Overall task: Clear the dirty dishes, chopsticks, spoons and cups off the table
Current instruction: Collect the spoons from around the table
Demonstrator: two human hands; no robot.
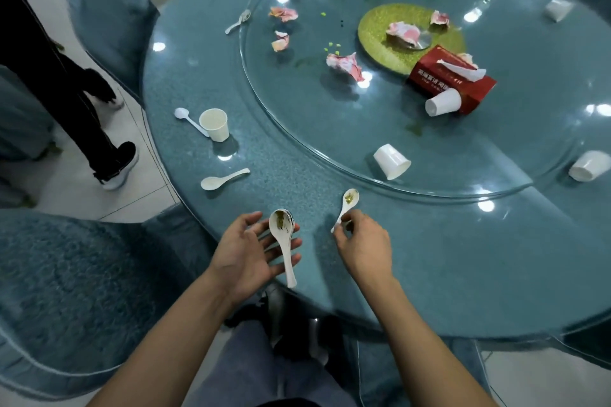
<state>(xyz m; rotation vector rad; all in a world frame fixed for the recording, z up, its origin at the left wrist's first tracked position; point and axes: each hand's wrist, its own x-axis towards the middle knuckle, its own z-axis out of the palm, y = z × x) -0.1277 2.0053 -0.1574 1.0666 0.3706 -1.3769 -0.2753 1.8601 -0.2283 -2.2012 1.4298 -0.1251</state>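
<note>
Because the left hand [254, 248] lies palm up with fingers spread flat, the spoon stack [281, 228] simply rests across them, bowls nested and handles pointing toward the lower edge of the frame. The hand serves as a tray, I judge, ready for one more. Just right of it at lower centre, the right hand [363, 244] pinches the handle end of a soiled spoon [349, 203] between thumb and fingertips. The bowl, with greenish scraps, faces up. Whether it touches the table [429, 258] I cannot tell. Gripping by the handle end keeps fingers off the food and should let the spoon slide into the stack.

Much remains to clear. A left spoon [221, 180] lies at left centre, and a small spoon [190, 119] lies just beside an upright cup [214, 124] above it. A far spoon [238, 21] sits at upper centre on the turntable's [330, 129] rim. A tipped cup [391, 162] lies on the glass, and more cups stand toward the right and top edges. Pink napkins [345, 64] and a tissue box [453, 79] lie around the middle.
</note>
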